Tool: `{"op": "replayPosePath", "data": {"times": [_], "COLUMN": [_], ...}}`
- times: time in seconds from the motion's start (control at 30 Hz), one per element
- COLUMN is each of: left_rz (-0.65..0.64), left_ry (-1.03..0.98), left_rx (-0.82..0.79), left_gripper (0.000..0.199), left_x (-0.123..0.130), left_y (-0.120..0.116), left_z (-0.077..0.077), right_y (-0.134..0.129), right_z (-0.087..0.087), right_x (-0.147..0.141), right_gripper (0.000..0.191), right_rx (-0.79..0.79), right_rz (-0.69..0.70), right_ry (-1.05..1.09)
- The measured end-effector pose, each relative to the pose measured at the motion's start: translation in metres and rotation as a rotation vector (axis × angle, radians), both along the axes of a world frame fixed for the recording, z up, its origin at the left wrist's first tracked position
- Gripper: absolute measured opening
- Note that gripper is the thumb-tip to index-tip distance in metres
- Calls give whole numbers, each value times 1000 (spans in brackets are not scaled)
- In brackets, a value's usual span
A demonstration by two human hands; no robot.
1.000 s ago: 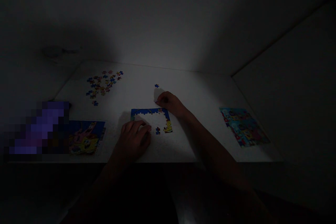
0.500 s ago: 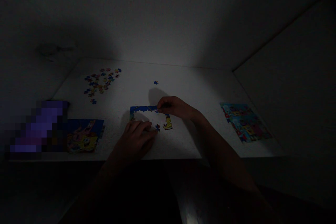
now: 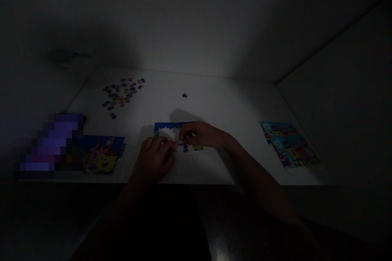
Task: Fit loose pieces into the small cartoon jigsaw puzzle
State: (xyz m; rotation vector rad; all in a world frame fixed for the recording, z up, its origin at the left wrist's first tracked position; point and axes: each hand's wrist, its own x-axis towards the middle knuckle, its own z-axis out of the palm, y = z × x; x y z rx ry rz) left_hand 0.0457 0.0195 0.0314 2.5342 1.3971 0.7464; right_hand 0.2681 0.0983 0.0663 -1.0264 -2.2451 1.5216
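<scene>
A partly assembled jigsaw puzzle (image 3: 167,125) lies in front of me, with a blue top edge and a bare middle. My right hand (image 3: 202,134) is over its right part, thumb and fingertips pinched on a small puzzle piece (image 3: 180,144). My left hand (image 3: 156,153) rests on the lower left of the puzzle and covers it there. Its fingers are bent and slightly apart, and its thumb tip is close to the pinched piece. A blue and dark puzzle piece (image 3: 185,148) lies just below my right fingertips. Beside it is a yellow joined section (image 3: 198,147).
Several loose puzzle pieces (image 3: 118,97) are scattered at the back left. One blue piece (image 3: 184,95) lies alone behind the puzzle. A cartoon picture (image 3: 104,155) and a pixelated purple shape (image 3: 52,142) are at left. Another cartoon picture (image 3: 289,144) lies at right on the white table (image 3: 226,102).
My right hand has moved from the puzzle's top edge down and left, bringing its fingertips close to my left thumb. My left hand has drawn back slightly left. The view has shifted a little.
</scene>
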Motion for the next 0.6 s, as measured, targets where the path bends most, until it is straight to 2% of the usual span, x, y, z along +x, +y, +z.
{"op": "replayPosePath", "data": {"times": [0.23,0.43,0.6], "left_rz": [16,-71,-78], "left_ry": [10,-6,11], "left_rx": [95,72,79], "left_gripper": [23,19,18], "left_x": [-10,-5,-6], "left_y": [-10,-8,-8], "left_z": [-3,0,-4], "right_y": [-6,-8,-8], "right_z": [1,-1,-3], "right_x": [-6,-10,-10], "right_gripper": [8,9,11], "right_rx": [-61,18,44], "right_rz": [29,70,59], "right_ry": [-42,-21,-36]}}
